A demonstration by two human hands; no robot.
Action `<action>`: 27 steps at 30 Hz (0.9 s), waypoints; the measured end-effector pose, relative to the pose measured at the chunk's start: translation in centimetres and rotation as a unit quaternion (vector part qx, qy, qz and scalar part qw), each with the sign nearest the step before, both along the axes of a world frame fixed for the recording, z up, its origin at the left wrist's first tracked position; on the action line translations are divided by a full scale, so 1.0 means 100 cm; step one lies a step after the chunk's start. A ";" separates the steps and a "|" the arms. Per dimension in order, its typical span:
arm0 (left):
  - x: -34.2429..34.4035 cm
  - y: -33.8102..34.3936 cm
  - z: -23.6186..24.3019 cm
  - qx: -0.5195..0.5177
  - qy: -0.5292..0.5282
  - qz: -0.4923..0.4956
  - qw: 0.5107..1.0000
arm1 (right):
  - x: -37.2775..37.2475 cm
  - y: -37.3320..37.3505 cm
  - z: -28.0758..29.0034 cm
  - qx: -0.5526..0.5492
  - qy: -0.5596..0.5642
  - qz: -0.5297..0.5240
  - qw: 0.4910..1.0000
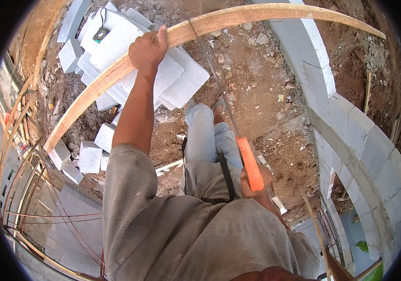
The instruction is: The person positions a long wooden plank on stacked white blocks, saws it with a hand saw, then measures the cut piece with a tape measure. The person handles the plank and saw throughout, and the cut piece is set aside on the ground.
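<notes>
A long wooden plank (233, 19) runs across the top of the view, bent by the lens, its left part over a pile of pale blocks (181, 77). My left hand (149, 50) is closed around the plank, thumb on its upper side, above the block pile. In my right hand (258, 180), held low beside my hip, is the orange handle of a hand saw (250, 164). Its thin blade reaches up and away, and the far end meets the plank to the right of my left hand. The handle hides part of my right fingers.
A tape measure (100, 34) with a dark strap lies on the block pile. Smaller block pieces (90, 157) sit nearer on the left. A low wall of pale blocks (350, 122) curves along the right. Rubble and stones cover the dirt ground (261, 89).
</notes>
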State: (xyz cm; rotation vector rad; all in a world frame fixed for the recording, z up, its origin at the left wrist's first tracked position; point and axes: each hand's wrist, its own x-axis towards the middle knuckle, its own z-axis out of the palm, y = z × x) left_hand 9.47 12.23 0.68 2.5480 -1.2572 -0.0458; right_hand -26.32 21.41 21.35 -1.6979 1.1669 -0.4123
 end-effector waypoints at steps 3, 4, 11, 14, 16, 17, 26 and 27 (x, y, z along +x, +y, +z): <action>0.009 -0.017 0.004 -0.027 -0.024 0.004 0.999 | 0.062 -0.057 -0.063 0.016 -0.077 -0.047 0.996; 0.003 -0.012 0.007 -0.021 -0.017 -0.012 1.000 | 0.100 -0.081 -0.102 0.142 -0.069 -0.103 0.982; -0.019 0.012 -0.005 -0.048 -0.041 -0.025 0.998 | 0.118 -0.086 -0.119 0.003 -0.087 -0.077 0.993; -0.016 0.010 -0.014 -0.054 -0.044 -0.018 0.997 | 0.123 -0.091 -0.110 0.108 -0.099 -0.103 0.984; -0.010 0.001 -0.003 0.004 -0.011 -0.007 1.000 | 0.119 -0.101 -0.117 0.074 -0.103 -0.093 0.988; -0.008 -0.002 -0.007 -0.012 -0.017 -0.006 1.000 | 0.110 -0.100 -0.131 0.052 -0.106 -0.081 0.990; -0.010 0.002 -0.012 0.000 -0.018 0.001 1.000 | 0.007 -0.015 -0.035 0.044 -0.015 -0.005 0.999; -0.009 0.001 -0.013 0.001 -0.015 -0.004 1.000 | -0.013 -0.001 -0.011 0.018 0.014 0.015 1.000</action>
